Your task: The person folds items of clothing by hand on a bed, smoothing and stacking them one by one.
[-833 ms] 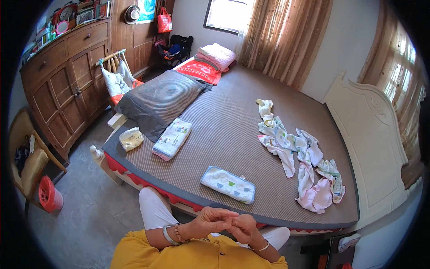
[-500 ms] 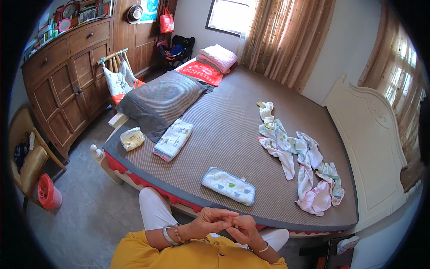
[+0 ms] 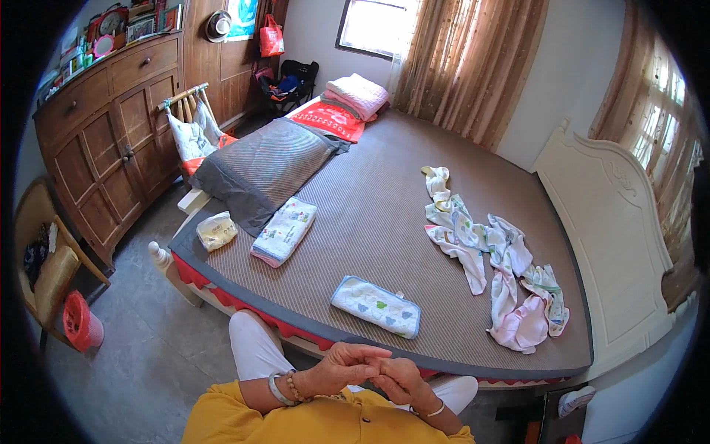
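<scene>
Nothing of note has shifted since the earlier frames: both hands remain clasped together in front of the yellow-shirted chest, and the laundry on the bed lies as it did. Left hand [image 3: 346,365], with a pale bangle and a bead bracelet at the wrist, has its fingers curled over the right hand [image 3: 398,379], which wears a thin bangle. Fingers of both are bent and touching each other; no object can be made out between them, and whether they pinch anything small cannot be told.

Nearest item is the folded rectangular white cloth with a blue border and small coloured prints [image 3: 376,305], lying flat near the front edge of the brown woven bed mat [image 3: 370,214], apart from both hands. Further left sit a folded printed cloth stack with a pink edge [image 3: 284,230] and a small cream folded garment [image 3: 217,230], just beside a grey pillow [image 3: 262,167]. To the right, a loose heap of white and pink baby clothes [image 3: 492,263] is spread unfolded. A wooden cabinet [image 3: 111,140] stands along the left wall.
</scene>
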{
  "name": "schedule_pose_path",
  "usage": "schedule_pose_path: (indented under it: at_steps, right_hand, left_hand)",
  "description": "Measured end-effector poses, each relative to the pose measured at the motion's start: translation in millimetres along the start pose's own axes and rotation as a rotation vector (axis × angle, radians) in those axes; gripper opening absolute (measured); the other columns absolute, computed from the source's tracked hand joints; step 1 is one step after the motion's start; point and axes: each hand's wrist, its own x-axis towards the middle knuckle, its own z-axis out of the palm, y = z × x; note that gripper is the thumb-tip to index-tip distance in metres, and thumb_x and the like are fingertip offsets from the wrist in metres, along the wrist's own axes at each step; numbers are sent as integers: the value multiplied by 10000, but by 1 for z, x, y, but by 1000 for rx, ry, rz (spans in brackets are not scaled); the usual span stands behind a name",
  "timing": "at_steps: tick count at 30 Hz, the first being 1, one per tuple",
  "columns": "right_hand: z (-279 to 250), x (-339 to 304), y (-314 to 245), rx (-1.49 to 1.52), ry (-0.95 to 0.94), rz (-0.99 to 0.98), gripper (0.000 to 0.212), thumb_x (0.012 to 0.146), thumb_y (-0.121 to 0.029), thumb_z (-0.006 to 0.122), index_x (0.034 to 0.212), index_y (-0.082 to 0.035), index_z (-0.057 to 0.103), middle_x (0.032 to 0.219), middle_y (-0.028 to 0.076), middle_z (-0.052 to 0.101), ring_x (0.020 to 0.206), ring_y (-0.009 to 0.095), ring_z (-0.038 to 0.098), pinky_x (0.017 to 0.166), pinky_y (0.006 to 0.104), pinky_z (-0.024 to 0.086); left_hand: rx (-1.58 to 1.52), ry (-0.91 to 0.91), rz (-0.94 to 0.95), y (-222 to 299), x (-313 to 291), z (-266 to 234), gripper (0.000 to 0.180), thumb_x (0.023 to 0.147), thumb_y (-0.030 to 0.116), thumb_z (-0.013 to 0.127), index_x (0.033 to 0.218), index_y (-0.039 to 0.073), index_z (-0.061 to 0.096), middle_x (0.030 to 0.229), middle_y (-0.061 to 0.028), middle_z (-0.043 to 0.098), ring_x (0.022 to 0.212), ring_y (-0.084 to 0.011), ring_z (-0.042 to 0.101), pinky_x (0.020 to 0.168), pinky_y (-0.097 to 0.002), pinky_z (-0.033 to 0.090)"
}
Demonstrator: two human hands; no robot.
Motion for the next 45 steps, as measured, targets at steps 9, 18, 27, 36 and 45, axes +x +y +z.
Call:
schedule_pose_path:
  at_steps: [9, 18, 27, 36, 45]
  right_hand:
    - [0, -2, -1, -111, 54, 19, 100, 895, -52, 611, 810, -4, 588, 671, 149, 540, 535, 297, 553, 480, 354, 396]
    - [-29, -32, 55, -37, 650, 469, 243, 968, -98, 520, 746, -28, 586, 602, 22, 550, 495, 76, 489, 464, 247, 403]
    - [-98, -130, 227, -733, 787, 661, 180, 874, -112, 552, 975, 10, 636, 837, 159, 646, 775, 337, 627, 727, 427, 515]
    - [-79, -153, 240, -961, 691, 687, 318, 803, -74, 558, 1106, 5, 616, 1088, 188, 582, 1067, 369, 555, 941, 446, 464]
    - [-75, -147, 237, -1036, 702, 657, 273, 767, -46, 586, 1031, -11, 648, 1072, 179, 586, 1059, 361, 563, 940, 445, 465]
  left_hand:
    - [51, -35, 0, -5, -1, -1, 405, 955, 167, 670, 1339, 58, 607, 891, 23, 600, 678, -31, 434, 547, -199, 346]
    - [142, 118, 66, -1, 6, -8, 273, 936, 70, 665, 1203, 11, 668, 845, -41, 651, 739, -107, 598, 665, -226, 508]
    - [117, 201, 33, -1, 11, -7, 320, 948, 58, 644, 1265, 17, 636, 840, -39, 642, 774, -147, 641, 757, -279, 570]
    - [159, 169, 15, -11, 21, -17, 338, 941, 65, 656, 1277, 35, 635, 923, -31, 665, 838, -109, 669, 785, -259, 592]
    - [286, 194, -36, -15, 32, -20, 315, 933, 17, 642, 1247, 35, 657, 875, 4, 605, 794, -67, 601, 754, -204, 546]
